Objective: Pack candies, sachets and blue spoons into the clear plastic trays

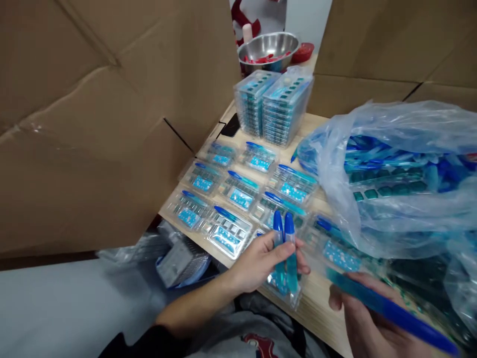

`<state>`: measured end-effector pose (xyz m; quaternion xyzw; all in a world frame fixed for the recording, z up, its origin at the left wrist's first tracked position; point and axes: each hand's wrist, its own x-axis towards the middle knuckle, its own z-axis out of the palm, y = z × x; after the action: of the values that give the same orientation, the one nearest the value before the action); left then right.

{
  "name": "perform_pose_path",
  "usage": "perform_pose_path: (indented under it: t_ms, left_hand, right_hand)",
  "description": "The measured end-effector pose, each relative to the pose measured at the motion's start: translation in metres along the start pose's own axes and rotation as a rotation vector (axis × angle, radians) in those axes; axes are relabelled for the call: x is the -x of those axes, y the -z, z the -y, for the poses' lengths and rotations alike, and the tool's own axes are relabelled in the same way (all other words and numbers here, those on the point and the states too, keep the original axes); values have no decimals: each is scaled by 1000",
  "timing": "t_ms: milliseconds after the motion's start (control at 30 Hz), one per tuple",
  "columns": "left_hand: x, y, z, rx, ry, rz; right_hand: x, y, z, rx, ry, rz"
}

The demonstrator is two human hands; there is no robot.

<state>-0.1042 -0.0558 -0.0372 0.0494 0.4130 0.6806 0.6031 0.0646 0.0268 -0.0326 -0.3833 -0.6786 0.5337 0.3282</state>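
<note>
My left hand (266,261) is closed around two blue-capped, teal pen-like sticks (289,226), held upright side by side. Under that hand lies a clear plastic tray (278,283), partly hidden by the fingers. At the lower right, my right hand (367,318) grips another blue-and-teal pen-like stick (387,308), tilted and slightly blurred. Several more clear trays (240,198) lie in rows on the wooden table (316,308). Most show a blue-and-teal stick and a light-blue dotted piece in their compartments.
A large clear bag (335,199) on the right holds many blue sticks and dark-green square pieces. Stacked trays (283,112) stand at the back near a dark phone (230,125) and a metal bowl (257,52) of red pieces. Cardboard (112,124) walls the left side.
</note>
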Motion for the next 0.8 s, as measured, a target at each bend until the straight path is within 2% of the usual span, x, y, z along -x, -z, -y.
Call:
perform_pose_path:
  t_ms: [67,133,200,300,400,533,633,733,800]
  left_hand:
    - [5,3,-4,-86,-39,-24]
    - [10,3,-8,-212,-69,-67]
    - [14,2,-13,-341,-83,-119]
    - [15,0,-20,-461,-68,-137]
    - [12,0,-23,-587,-130,-132]
    - [6,5,-20,-828,-246,-243]
    - [3,8,-19,-734,-221,-240]
    - [0,9,-24,-422,-129,-129]
    - [-4,10,-29,-189,-82,-98]
  right_hand:
    - [-11,-12,11,99,78,-42]
    - [-18,-23,21,53,132,-41]
    - [-21,-31,25,-40,120,23]
    - [-22,-41,21,-170,-99,167]
    - [-19,-53,13,-239,-347,224]
    - [-18,-71,8,-273,-410,239]
    - [-23,-81,11,-328,-390,273]
    - [-31,-81,15,-418,-464,286]
    - [-34,-78,17,-439,-515,278]
